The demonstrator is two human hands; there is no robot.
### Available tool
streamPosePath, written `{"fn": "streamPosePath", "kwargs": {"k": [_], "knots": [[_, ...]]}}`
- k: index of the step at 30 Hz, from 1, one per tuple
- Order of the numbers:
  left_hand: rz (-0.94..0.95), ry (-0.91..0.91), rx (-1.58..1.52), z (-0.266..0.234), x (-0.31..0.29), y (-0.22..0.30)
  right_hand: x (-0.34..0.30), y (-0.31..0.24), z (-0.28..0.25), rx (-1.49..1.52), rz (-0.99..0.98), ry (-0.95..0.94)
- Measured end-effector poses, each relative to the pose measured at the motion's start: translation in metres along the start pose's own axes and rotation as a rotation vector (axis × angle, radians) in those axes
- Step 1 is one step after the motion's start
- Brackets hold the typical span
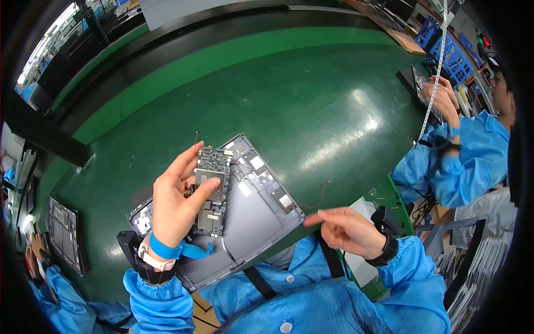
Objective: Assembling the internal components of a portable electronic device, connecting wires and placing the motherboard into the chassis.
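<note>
Glossy green conveyor belt (311, 106) running across the bench. At far right, 1 co-worker in a blue smock (461, 167), hands raised at a dark panel (418, 83). Blue crates (453, 55) stacked behind. White measuring tape (436, 72) hanging down. At far left, 1 grey device shell (64, 234) lying flat.

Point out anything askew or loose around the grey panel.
The grey panel lies slanted, its near end overhanging the green table. Thin loose wires trail off its right corner. The left hand holds a circuit board above it.
</note>
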State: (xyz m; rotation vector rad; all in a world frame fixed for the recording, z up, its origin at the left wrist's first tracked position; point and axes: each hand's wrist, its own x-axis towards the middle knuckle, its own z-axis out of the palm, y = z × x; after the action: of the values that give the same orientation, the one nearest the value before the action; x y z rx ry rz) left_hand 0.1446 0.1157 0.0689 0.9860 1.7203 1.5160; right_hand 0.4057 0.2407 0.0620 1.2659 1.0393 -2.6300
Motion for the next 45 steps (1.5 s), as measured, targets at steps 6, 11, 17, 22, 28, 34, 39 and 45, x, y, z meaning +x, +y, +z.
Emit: {"fn": "streamPosePath", "kwargs": {"k": [6, 11, 17, 22, 28, 34, 39, 45], "knots": [[-0.006, -0.003, -0.015, -0.002, -0.001, 0.003, 0.022, -0.008, 0.002, 0.123, -0.284, -0.007], [-0.023, -0.017, -0.035, 0.0, 0.001, -0.001, 0.023, -0.035, 0.004, 0.045, -0.543, 0.135], [-0.06, 0.024, -0.178, 0.002, -0.003, 0.01, 0.025, -0.051, 0.031, -0.271, -0.739, 0.11], [0.082, 0.061, -0.077, -0.003, 0.001, -0.004, 0.044, -0.068, 0.069, -0.942, -0.862, -0.022], [0.064, -0.027, 0.065, -0.007, -0.001, -0.003, 0.072, -0.063, 0.095, -1.731, -1.119, -0.014], [0.139, -0.072, 0.102, -0.01, 0.001, -0.005, 0.071, -0.066, 0.109, -1.856, -1.128, -0.053], [0.089, -0.124, 0.098, -0.01, 0.0, -0.003, 0.068, -0.067, 0.109, -1.892, -1.133, -0.05], [0.084, -0.113, 0.157, -0.011, -0.001, -0.004, 0.068, -0.066, 0.109, -1.898, -1.118, -0.067]]}}
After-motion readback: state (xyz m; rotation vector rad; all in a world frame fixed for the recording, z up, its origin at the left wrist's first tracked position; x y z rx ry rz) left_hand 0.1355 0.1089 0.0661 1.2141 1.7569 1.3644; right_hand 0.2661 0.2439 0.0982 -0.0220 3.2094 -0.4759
